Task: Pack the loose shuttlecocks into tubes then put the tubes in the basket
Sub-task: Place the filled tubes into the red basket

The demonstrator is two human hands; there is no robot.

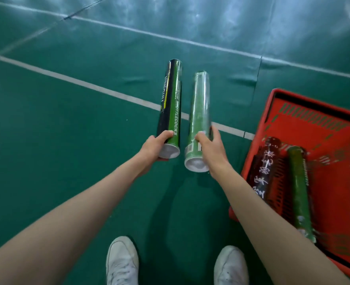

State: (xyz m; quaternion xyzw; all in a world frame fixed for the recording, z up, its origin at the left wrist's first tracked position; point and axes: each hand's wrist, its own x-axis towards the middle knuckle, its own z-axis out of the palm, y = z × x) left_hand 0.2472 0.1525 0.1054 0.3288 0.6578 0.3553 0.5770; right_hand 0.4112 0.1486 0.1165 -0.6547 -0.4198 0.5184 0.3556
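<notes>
Dark tube gripped in left hand, pale tube in right hand, pointing away

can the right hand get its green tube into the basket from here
Probably yes: the right hand grips the light green tube, and the open-topped red basket sits just beside it with nothing between.

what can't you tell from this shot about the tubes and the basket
Head view:
1. What is inside the black and green tube in the left hand and the pale green tube in the right hand: walls and end caps hide it.
2. The red basket, right part: cut off by the frame edge.
3. The white writing on the dark red tube in the basket: motion blur.
</notes>
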